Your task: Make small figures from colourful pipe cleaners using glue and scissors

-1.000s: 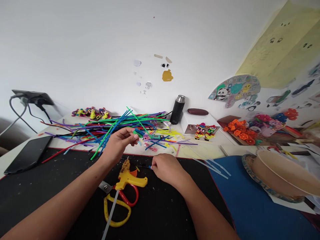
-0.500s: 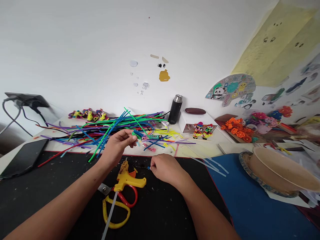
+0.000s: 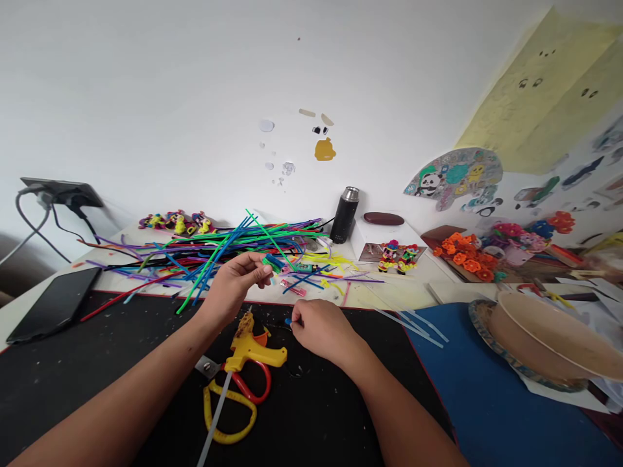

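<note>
My left hand [image 3: 238, 279] is raised above the mat's back edge, thumb and fingers pinching a small green-and-blue fuzzy piece [image 3: 274, 263] that looks like bent pipe cleaner. Lower and to the right, my right hand [image 3: 324, 327] is closed, its knuckles up. A small blue tip [image 3: 288, 321] pokes out from its fingers; the rest is hidden. Between my forearms lies a yellow glue gun [image 3: 257, 351] with a glue stick [image 3: 217, 415] in its back. It rests over scissors [image 3: 207, 415] with one red and one yellow handle loop.
Behind the hands spreads a pile of coloured pipe cleaners [image 3: 233, 243]. A black flask [image 3: 344, 217] stands by a white box [image 3: 389, 233], with small figures [image 3: 399, 256] in front. A phone [image 3: 56, 305] lies left; clear glue sticks [image 3: 413, 327] and a bowl [image 3: 549, 337] are right.
The whole view has shifted slightly. In my left hand the green-and-blue piece has turned a little. My right hand stays closed in nearly the same place.
</note>
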A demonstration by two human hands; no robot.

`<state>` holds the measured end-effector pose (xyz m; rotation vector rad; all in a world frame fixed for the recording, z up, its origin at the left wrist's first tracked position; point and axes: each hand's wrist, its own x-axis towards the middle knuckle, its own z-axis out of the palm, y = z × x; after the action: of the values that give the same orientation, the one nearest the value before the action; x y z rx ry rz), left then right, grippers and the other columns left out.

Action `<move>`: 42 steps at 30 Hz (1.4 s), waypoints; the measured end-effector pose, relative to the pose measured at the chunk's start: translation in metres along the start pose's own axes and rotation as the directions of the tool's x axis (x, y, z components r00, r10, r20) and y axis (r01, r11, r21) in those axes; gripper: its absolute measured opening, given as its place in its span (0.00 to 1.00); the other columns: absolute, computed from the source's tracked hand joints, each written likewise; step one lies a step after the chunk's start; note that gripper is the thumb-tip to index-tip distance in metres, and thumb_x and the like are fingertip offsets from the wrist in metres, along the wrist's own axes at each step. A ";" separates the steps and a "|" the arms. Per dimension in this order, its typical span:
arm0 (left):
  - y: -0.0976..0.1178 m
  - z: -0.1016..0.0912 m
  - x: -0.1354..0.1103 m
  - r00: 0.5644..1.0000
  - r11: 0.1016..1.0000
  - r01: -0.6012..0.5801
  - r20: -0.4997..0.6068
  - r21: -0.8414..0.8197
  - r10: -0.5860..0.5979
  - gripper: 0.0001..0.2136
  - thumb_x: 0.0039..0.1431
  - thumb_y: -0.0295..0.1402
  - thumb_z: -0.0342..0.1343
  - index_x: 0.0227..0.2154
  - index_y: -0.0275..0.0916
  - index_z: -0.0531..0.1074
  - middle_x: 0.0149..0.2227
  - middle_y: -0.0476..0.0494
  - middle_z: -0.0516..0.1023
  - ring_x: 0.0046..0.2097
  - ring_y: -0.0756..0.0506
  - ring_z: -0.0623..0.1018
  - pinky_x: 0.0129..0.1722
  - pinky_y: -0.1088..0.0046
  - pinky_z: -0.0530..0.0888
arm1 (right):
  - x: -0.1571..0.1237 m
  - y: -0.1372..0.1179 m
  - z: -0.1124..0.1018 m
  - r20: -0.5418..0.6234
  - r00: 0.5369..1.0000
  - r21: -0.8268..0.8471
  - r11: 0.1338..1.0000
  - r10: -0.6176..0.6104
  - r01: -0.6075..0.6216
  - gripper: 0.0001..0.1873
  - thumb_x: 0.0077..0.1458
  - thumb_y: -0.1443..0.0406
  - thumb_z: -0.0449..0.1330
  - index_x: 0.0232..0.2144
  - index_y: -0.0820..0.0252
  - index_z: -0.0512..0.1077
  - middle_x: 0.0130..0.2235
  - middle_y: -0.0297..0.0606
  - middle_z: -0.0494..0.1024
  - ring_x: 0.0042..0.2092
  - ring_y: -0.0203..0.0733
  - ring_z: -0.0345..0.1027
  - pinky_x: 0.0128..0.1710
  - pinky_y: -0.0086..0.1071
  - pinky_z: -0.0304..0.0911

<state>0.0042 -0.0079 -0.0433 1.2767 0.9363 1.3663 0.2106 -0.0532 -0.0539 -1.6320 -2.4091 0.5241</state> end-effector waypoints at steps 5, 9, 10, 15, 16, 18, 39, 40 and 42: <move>0.003 0.002 0.000 1.000 0.999 0.017 0.000 0.040 -0.017 0.17 0.49 0.44 0.76 0.30 0.39 0.77 0.25 0.50 0.78 0.28 0.48 0.75 0.30 0.71 0.70 | 0.003 -0.003 -0.006 -0.206 0.978 0.300 0.953 0.033 0.031 0.01 0.60 0.67 0.65 0.36 0.56 0.77 0.26 0.29 0.76 0.28 0.38 0.66 0.30 0.31 0.52; 0.004 0.003 0.000 0.999 0.994 0.048 -0.002 0.094 -0.049 0.19 0.45 0.44 0.77 0.32 0.39 0.77 0.25 0.51 0.78 0.28 0.47 0.75 0.30 0.70 0.71 | 0.003 -0.003 -0.011 -0.359 0.930 0.504 0.854 0.073 0.128 0.02 0.61 0.64 0.64 0.35 0.56 0.75 0.23 0.25 0.68 0.25 0.36 0.61 0.29 0.30 0.54; 0.004 0.003 0.000 0.999 0.992 0.053 0.004 0.116 -0.053 0.19 0.44 0.43 0.77 0.32 0.39 0.77 0.25 0.51 0.78 0.28 0.47 0.75 0.30 0.70 0.71 | 0.003 -0.002 -0.011 -0.388 0.918 0.532 0.833 0.082 0.151 0.04 0.61 0.62 0.63 0.35 0.56 0.75 0.23 0.25 0.67 0.25 0.36 0.61 0.28 0.30 0.54; 0.000 0.005 -0.003 0.994 0.973 0.072 0.068 0.219 -0.089 0.19 0.45 0.44 0.76 0.35 0.40 0.78 0.25 0.50 0.79 0.29 0.45 0.77 0.30 0.70 0.71 | 0.003 -0.001 -0.011 -0.462 0.879 0.572 0.796 0.114 0.197 0.08 0.62 0.59 0.63 0.35 0.56 0.76 0.22 0.25 0.66 0.25 0.36 0.60 0.27 0.30 0.53; -0.001 0.006 -0.005 0.992 0.972 0.073 0.088 0.225 -0.095 0.19 0.46 0.45 0.76 0.35 0.40 0.79 0.26 0.49 0.79 0.30 0.45 0.77 0.31 0.70 0.72 | 0.003 -0.001 -0.011 -0.467 0.876 0.571 0.797 0.120 0.196 0.08 0.61 0.59 0.63 0.35 0.56 0.76 0.22 0.25 0.66 0.25 0.36 0.60 0.27 0.30 0.53; -0.001 0.008 -0.007 0.987 0.971 0.070 0.125 0.230 -0.101 0.19 0.46 0.46 0.76 0.35 0.40 0.79 0.27 0.49 0.80 0.31 0.46 0.77 0.32 0.69 0.73 | 0.002 -0.002 -0.012 -0.472 0.873 0.564 0.803 0.123 0.192 0.08 0.61 0.59 0.63 0.36 0.57 0.77 0.22 0.25 0.66 0.24 0.35 0.60 0.27 0.30 0.53; 0.000 0.013 -0.010 0.978 0.971 0.067 0.178 0.227 -0.109 0.19 0.46 0.46 0.76 0.35 0.40 0.79 0.29 0.47 0.81 0.32 0.44 0.79 0.33 0.69 0.76 | -0.001 -0.005 -0.011 -0.502 0.864 0.396 0.900 0.045 0.183 0.06 0.64 0.61 0.62 0.37 0.55 0.79 0.26 0.30 0.75 0.25 0.36 0.62 0.29 0.30 0.52; 0.000 0.013 -0.010 0.977 0.972 0.072 0.179 0.223 -0.114 0.19 0.46 0.46 0.76 0.35 0.40 0.79 0.30 0.47 0.81 0.32 0.45 0.79 0.33 0.69 0.76 | -0.001 -0.005 -0.012 -0.504 0.863 0.390 0.902 0.041 0.185 0.06 0.64 0.61 0.62 0.37 0.55 0.79 0.26 0.30 0.75 0.26 0.36 0.63 0.29 0.30 0.52; -0.001 0.013 -0.010 0.976 0.974 0.085 0.181 0.209 -0.124 0.19 0.46 0.46 0.76 0.35 0.40 0.79 0.30 0.47 0.81 0.32 0.45 0.79 0.34 0.69 0.76 | -0.001 -0.005 -0.012 -0.510 0.859 0.382 0.906 0.040 0.185 0.06 0.64 0.62 0.62 0.36 0.55 0.79 0.26 0.30 0.75 0.26 0.37 0.63 0.29 0.30 0.52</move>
<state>0.0168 -0.0186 -0.0442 1.4621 1.0092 1.0652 0.2109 -0.0537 -0.0406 -1.2809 -1.8062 0.4790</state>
